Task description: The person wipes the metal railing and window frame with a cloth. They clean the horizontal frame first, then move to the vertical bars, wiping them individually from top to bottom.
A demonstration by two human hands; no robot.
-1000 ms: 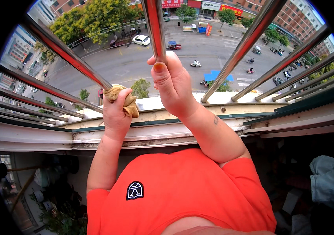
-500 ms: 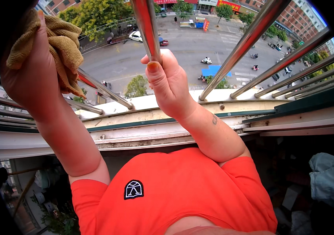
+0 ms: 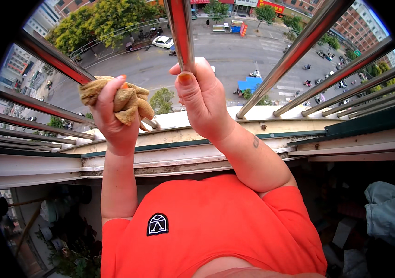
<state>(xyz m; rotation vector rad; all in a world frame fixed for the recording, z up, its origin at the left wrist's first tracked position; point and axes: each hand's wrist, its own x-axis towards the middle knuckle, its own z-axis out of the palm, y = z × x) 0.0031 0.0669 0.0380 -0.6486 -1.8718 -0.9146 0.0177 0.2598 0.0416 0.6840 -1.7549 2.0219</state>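
My left hand is closed on a crumpled tan cloth, which is wrapped against a shiny metal bar of the window guard. The cloth hides the part of that bar under my hand. My right hand grips the lower part of another upright metal bar, thumb in front and fingers curled behind. Both bars mirror the red of my shirt. The fingertips behind the right bar are partly hidden.
More metal bars run along both sides above a pale ledge and a dirty window track. Far below lies a street with vehicles and a blue canopy. A pale blue cloth hangs at the right indoors.
My left hand has come down along the left bar with the cloth, toward the ledge and inward. My right hand stays on its bar.
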